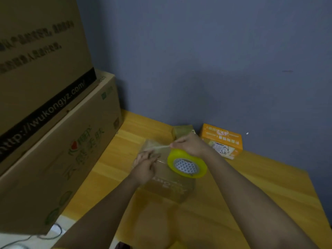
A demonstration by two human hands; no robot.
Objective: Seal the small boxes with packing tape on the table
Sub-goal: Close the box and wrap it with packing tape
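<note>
A small brown cardboard box lies on the wooden table in front of me. My left hand rests on the box's top left, its fingers curled round the near end of a twisted strip of packing tape. My right hand pinches the far end of that strip above the box's back edge. The yellow tape roll sits tilted right under my right hand, over the box's right side. How the roll is held is hidden.
A second small brown box and an orange printed box stand by the blue wall behind my hands. Two large stacked cartons fill the table's left side. The table's right edge runs down at the far right.
</note>
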